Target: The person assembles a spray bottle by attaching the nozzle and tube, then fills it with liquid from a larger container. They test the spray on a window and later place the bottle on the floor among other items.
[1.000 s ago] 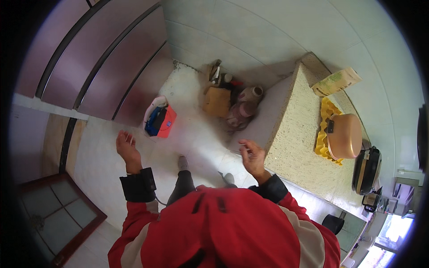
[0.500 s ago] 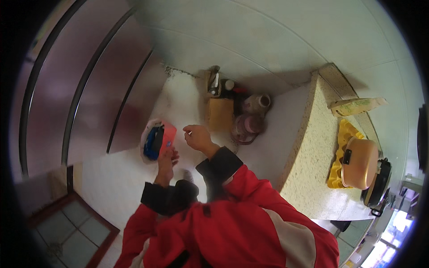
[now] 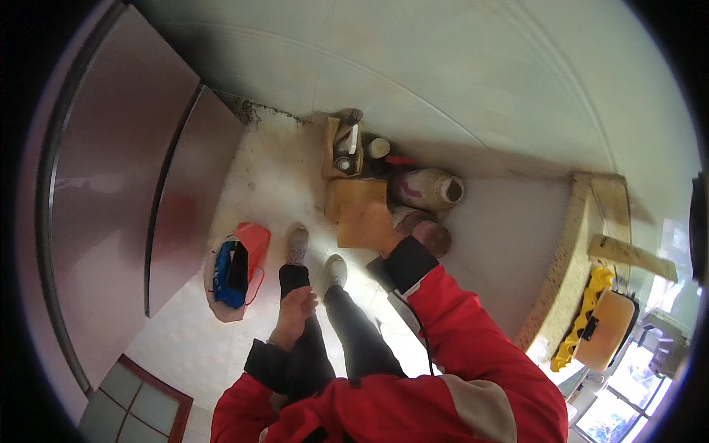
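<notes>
The right hand [image 3: 378,230] reaches down onto the cardboard box [image 3: 356,213] on the floor, its grip state indeterminate; the left hand [image 3: 294,310] hangs loose, empty, by the leg.

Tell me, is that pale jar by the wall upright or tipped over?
Tipped: the pale jar lies on its side, dark mouth facing right.

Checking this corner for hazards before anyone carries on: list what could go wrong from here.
1. The right hand reaches over the brown cardboard box, close to the jars behind it; the pale jar lying on its side might roll or get knocked.
2. The red bag sits on the floor beside the left shoe; a step back could catch it.
3. The left hand rests on the thigh, giving little support while bending.
</notes>
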Available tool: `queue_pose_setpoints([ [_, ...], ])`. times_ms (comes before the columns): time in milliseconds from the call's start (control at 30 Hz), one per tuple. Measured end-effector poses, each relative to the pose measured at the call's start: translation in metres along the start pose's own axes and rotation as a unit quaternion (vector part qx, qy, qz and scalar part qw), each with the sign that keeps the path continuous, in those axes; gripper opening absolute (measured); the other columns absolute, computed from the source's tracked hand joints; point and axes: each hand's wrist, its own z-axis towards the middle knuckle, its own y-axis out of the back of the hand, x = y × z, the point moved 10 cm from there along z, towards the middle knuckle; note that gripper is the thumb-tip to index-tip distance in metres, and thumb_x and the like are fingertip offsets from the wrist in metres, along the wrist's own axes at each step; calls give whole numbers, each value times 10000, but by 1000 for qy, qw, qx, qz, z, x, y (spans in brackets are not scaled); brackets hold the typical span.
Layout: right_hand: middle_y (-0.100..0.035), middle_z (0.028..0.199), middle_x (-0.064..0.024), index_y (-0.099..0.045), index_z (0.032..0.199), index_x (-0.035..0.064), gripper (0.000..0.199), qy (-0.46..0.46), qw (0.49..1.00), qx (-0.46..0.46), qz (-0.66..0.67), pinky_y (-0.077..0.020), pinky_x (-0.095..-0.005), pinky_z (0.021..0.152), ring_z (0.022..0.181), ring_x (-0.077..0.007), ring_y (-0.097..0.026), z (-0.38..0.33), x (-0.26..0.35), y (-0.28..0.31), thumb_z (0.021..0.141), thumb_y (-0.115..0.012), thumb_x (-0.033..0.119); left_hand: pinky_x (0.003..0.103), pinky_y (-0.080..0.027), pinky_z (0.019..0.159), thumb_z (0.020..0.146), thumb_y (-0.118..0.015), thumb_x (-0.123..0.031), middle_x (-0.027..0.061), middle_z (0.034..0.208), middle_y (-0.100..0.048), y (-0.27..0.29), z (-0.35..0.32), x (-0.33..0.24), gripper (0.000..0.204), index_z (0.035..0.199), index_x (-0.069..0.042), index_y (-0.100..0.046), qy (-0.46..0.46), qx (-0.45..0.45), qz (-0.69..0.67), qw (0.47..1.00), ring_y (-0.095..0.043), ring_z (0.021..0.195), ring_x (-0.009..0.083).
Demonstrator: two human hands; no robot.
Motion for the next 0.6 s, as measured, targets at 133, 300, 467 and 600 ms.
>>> queue_pose_setpoints([
  [133,-658,820,-196,-669,885,50,183,-39,996,-74,3,-517,-460,708,784,-375,-648,63,-43,-5,791,-637,204,287,-479,715,938,-560,-228,68,929,-646,13,24,12,231,1101,-69,-599,55,0,-34,998,-615,825,180],
  [300,-685,976,-201,-661,1084,46,317,-82,982,-170,3,-532,-424,784,913,-371,-659,141,-79,-8,817,-655,217,306,-478,743,938,-581,-255,52,916,-633,36,33,21,217,1067,-81,-595,105,0,-67,992,-600,818,170],
  [467,-683,997,-201,-671,1039,52,368,-249,965,-47,-67,-519,-438,831,956,-372,-650,186,-112,-32,848,-646,366,351,-498,811,960,-563,-251,83,998,-649,42,41,19,244,1127,-76,-597,101,65,-192,974,-615,904,207],
  [600,-690,1006,-176,-685,1025,64,397,-302,949,-17,-87,-520,-438,845,989,-358,-647,199,-120,-38,835,-649,411,387,-498,873,971,-551,-255,95,1059,-655,40,42,21,280,1185,-79,-588,118,82,-265,954,-620,971,230],
])
